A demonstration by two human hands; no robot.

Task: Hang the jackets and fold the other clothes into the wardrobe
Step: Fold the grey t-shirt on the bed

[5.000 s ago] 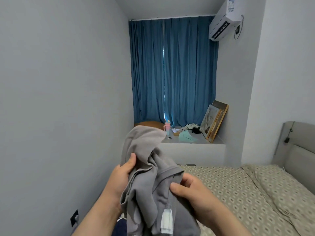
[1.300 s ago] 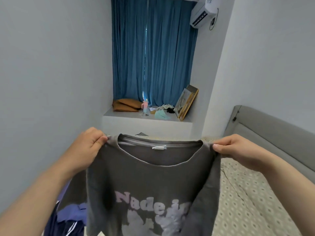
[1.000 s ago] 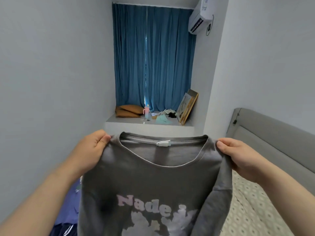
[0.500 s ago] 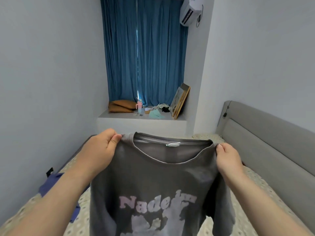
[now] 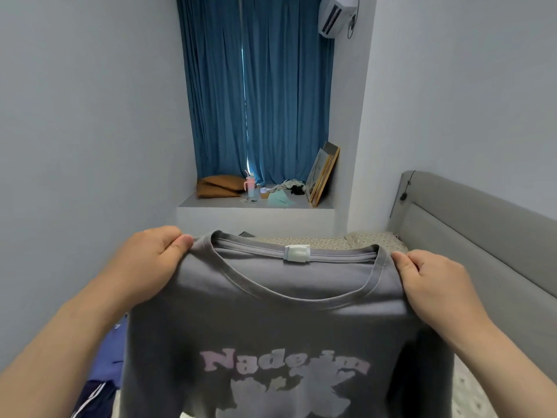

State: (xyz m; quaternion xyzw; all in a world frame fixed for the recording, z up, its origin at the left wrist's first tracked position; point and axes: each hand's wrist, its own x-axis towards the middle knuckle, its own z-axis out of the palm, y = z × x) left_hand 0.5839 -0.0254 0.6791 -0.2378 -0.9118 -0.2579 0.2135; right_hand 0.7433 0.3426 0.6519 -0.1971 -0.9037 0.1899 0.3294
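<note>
A grey T-shirt with pale pink lettering and a white print hangs spread out in front of me, its printed front facing me and a white neck label at the collar. My left hand pinches its left shoulder beside the collar. My right hand pinches the right shoulder. The shirt hangs above the bed and its lower part runs out of the frame. No wardrobe is in view.
A blue and dark navy garment lies on the bed at lower left. The patterned bed and its grey headboard are on the right. A window ledge with cushions, a pink cup and picture frames sits before blue curtains.
Five seconds ago the shirt was bunched in both hands; now it is held spread by the shoulders. Over the last second it stayed spread, while the view shifted slightly.
</note>
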